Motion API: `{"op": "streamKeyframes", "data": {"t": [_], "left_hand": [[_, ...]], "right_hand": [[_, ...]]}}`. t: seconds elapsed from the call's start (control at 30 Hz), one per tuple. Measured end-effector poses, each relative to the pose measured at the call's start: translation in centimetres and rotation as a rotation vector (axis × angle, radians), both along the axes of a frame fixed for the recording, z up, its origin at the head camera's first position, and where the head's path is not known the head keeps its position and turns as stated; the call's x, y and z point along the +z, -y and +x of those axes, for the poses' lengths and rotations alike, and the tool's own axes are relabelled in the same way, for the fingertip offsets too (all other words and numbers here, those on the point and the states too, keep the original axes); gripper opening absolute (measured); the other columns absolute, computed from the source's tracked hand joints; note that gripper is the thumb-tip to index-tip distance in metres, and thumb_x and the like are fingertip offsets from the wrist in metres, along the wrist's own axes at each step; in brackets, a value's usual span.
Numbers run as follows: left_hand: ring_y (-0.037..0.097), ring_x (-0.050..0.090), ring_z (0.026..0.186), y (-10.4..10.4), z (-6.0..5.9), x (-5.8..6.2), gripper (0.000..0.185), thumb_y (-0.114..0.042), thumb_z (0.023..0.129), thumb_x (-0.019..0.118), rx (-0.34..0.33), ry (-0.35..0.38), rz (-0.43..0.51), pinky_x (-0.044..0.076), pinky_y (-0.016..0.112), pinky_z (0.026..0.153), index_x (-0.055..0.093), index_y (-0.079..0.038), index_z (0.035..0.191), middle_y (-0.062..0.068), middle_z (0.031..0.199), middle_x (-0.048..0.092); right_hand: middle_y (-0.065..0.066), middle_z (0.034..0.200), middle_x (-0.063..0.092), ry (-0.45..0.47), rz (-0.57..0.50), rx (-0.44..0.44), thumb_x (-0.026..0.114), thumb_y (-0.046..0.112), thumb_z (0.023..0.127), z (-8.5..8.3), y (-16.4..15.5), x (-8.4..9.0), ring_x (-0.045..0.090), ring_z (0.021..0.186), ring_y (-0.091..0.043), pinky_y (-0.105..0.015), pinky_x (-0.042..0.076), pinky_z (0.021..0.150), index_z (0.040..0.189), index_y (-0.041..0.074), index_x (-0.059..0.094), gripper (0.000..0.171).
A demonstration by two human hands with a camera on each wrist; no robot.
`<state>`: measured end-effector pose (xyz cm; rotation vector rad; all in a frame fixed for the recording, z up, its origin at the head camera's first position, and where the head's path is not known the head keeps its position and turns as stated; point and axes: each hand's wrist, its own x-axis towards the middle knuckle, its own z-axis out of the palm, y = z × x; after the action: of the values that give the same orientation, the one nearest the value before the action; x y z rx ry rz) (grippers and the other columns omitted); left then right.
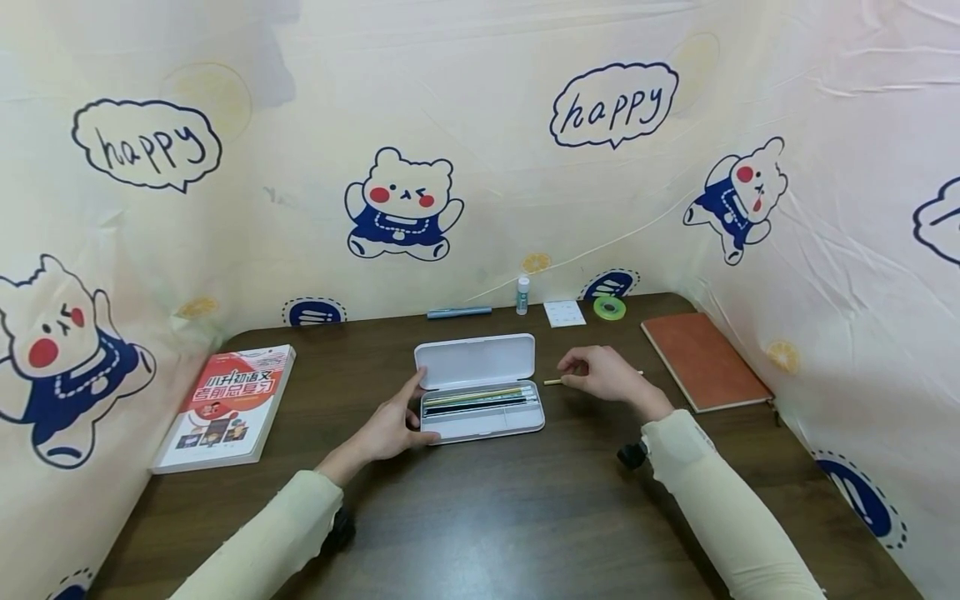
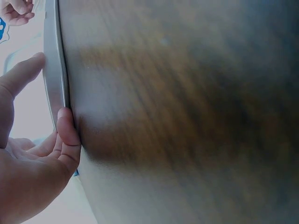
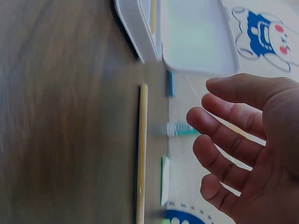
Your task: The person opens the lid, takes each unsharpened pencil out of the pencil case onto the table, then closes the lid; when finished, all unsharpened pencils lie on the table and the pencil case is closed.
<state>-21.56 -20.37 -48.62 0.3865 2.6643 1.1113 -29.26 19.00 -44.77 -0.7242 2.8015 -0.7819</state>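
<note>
An open white pencil case (image 1: 468,427) lies on the table with its lid (image 1: 480,360) tipped back. Several pencils (image 1: 480,400) lie lengthwise inside. My left hand (image 1: 390,425) grips the case's left end, thumb at the front corner and index finger up by the lid; in the left wrist view its fingertips press the case's side wall (image 2: 53,84). To the right of the case, my right hand (image 1: 597,372) hovers with loosely bent fingers over a yellow pencil (image 3: 142,154). That pencil lies on the tabletop, apart from the fingers in the right wrist view.
Along the back edge are a blue pen (image 1: 459,313), a glue stick (image 1: 522,296), a white paper pad (image 1: 564,314) and a green tape roll (image 1: 609,308). A brown notebook (image 1: 705,362) lies right, a red-and-white book (image 1: 225,408) left. A printed cloth (image 1: 480,108) hangs behind.
</note>
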Motion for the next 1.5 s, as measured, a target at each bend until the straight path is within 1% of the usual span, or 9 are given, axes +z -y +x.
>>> {"op": "streamKeyframes", "data": {"t": [0.1,0.2,0.37,0.6,0.73,0.93,1.1,1.3,1.5], "left_hand": [[0.015,0.056,0.083,0.0,0.0,0.1,0.111,-0.026,0.082,0.083,0.002,0.003,-0.001,0.048,0.026,0.068,0.006,-0.022,0.162,0.017,0.147,0.048],[0.015,0.056,0.083,0.0,0.0,0.1,0.111,-0.026,0.082,0.083,0.004,0.005,-0.004,0.048,0.026,0.068,0.006,-0.022,0.162,0.017,0.147,0.048],[0.015,0.056,0.083,0.0,0.0,0.1,0.111,-0.027,0.082,0.084,0.003,-0.002,-0.01,0.047,0.025,0.068,0.006,-0.022,0.162,0.017,0.146,0.049],[0.015,0.057,0.083,0.0,0.0,-0.1,0.112,-0.028,0.081,0.084,0.009,-0.006,-0.013,0.047,0.025,0.068,0.007,-0.022,0.162,0.016,0.145,0.05],[0.015,0.056,0.083,0.0,0.0,-0.1,0.112,-0.028,0.081,0.084,0.014,0.002,-0.018,0.047,0.025,0.068,0.007,-0.022,0.162,0.016,0.145,0.049],[0.015,0.056,0.084,-0.1,0.1,0.0,0.112,-0.029,0.081,0.085,0.025,0.008,-0.022,0.047,0.025,0.069,0.007,-0.024,0.162,0.014,0.145,0.05],[0.015,0.056,0.084,-0.1,0.1,0.1,0.112,-0.028,0.081,0.085,0.028,0.01,-0.022,0.047,0.025,0.069,0.007,-0.024,0.162,0.014,0.145,0.05],[0.015,0.057,0.084,-0.1,0.0,0.0,0.11,-0.028,0.082,0.084,0.02,0.004,-0.022,0.047,0.024,0.07,0.008,-0.022,0.162,0.015,0.146,0.049],[0.014,0.056,0.083,0.0,0.0,-0.1,0.11,-0.027,0.082,0.084,0.008,-0.017,-0.019,0.046,0.024,0.07,0.009,-0.018,0.161,0.016,0.144,0.051]], "right_hand": [[0.003,0.093,0.069,0.016,0.004,0.016,0.071,0.024,0.093,0.3,1.2,-0.1,0.058,0.08,-0.014,-0.03,0.048,0.074,0.11,0.013,0.072,0.02],[0.004,0.093,0.07,0.006,0.0,0.036,0.071,0.023,0.093,0.7,2.3,-0.2,0.058,0.079,-0.012,-0.029,0.049,0.073,0.109,0.015,0.072,0.018],[0.002,0.093,0.071,-0.027,-0.006,0.087,0.072,0.019,0.091,1.3,4.2,-0.4,0.058,0.079,-0.013,-0.03,0.049,0.073,0.107,0.013,0.073,0.017],[0.001,0.1,0.073,-0.025,0.018,0.138,0.072,0.016,0.09,1.7,6.5,-1.1,0.064,0.091,-0.019,-0.038,0.053,0.088,0.107,0.013,0.074,0.017],[0.003,0.104,0.073,-0.026,0.067,0.138,0.074,0.019,0.09,1.8,7.3,-1.9,0.061,0.096,-0.016,-0.039,0.049,0.093,0.107,0.017,0.075,0.017],[0.004,0.102,0.072,-0.048,0.116,0.132,0.075,0.021,0.088,1.9,7.9,-2.6,0.056,0.096,-0.014,-0.037,0.046,0.089,0.106,0.019,0.076,0.018],[0.004,0.096,0.07,-0.07,0.12,0.134,0.077,0.021,0.087,2.0,8.1,-2.5,0.054,0.094,-0.016,-0.039,0.044,0.086,0.098,0.02,0.076,0.011],[0.007,0.093,0.071,-0.079,0.146,0.136,0.075,0.022,0.089,1.8,8.4,-2.6,0.054,0.091,-0.013,-0.036,0.044,0.086,0.095,0.022,0.075,0.006],[0.008,0.087,0.068,-0.096,0.125,0.161,0.075,0.018,0.088,1.9,8.8,-2.3,0.053,0.086,-0.012,-0.036,0.044,0.082,0.087,0.02,0.073,0.003]]}}
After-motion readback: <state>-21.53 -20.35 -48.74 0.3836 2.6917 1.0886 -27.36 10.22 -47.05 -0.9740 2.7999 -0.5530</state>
